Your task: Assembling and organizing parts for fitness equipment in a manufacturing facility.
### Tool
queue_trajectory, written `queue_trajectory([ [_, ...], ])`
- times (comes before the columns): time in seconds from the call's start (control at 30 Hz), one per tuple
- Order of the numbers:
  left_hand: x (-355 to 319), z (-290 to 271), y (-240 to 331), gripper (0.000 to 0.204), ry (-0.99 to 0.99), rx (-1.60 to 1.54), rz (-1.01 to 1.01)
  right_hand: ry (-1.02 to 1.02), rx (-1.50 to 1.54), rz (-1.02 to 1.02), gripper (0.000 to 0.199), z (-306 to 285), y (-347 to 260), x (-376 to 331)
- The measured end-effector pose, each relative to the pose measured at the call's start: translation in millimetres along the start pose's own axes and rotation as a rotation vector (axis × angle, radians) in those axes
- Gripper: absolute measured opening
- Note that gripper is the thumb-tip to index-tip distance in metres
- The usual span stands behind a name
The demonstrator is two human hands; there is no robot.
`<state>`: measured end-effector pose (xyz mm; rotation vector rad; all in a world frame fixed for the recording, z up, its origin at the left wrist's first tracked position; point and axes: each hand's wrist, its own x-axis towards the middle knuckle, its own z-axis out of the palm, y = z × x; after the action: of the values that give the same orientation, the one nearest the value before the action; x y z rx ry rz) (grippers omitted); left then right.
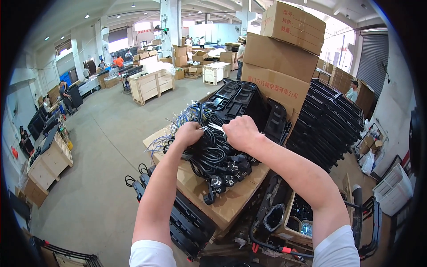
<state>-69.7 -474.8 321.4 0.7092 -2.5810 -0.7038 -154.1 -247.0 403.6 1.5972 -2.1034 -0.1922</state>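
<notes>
Both my hands are over a tangled pile of black power cords (207, 153) lying on a cardboard box (222, 210). My left hand (189, 134) is closed, with a thin white end showing at its fingertips. Facing it, my right hand (242, 132) is closed on a narrow white strip (216, 127) that points toward the left hand. Whether the two white parts are one piece I cannot tell. Black plugs (217, 181) gather at the near side of the pile. Blue and white wire ends (189, 115) fan out at its far left.
Black plastic housings (235, 100) lie behind the cords. Stacked cardboard boxes (278, 84) rise beyond, with black frames (327, 120) to their right. Below my right arm is a box of small parts (302, 213). More black housings (189, 218) stand at lower left. Several people work farther off.
</notes>
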Motion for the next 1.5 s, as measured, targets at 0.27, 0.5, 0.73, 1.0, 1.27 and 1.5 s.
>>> queue_trajectory([
  [0.27, 12.0, 6.5, -16.0, 0.035, -0.102, -0.272, 0.044, -0.24, -0.189, -0.053, 0.02, -4.3, -23.1, 29.3],
  [0.5, 9.9, 1.3, -17.7, 0.036, -0.112, -0.292, 0.073, -0.232, -0.184, -0.059, 0.021, 3.5, -30.3, 42.8],
  [0.73, 3.1, -0.8, -27.1, 0.026, -0.175, -0.505, 0.089, -0.068, -0.02, 0.074, 0.018, 7.6, -19.7, 39.6],
  [1.0, -9.8, -69.3, -32.2, 0.016, 0.189, -1.494, 0.111, 0.077, 0.229, 0.228, 0.024, -23.6, 62.1, -5.2],
  [1.27, 5.2, -64.8, 79.1, 0.029, 0.25, -0.706, 0.259, 0.044, 0.346, 0.401, 0.028, 6.8, 125.3, -52.3],
  [1.5, 48.4, 34.9, 115.1, 0.036, -0.084, 0.368, 0.053, 0.05, 0.224, 0.142, 0.03, 53.7, 137.2, -53.2],
])
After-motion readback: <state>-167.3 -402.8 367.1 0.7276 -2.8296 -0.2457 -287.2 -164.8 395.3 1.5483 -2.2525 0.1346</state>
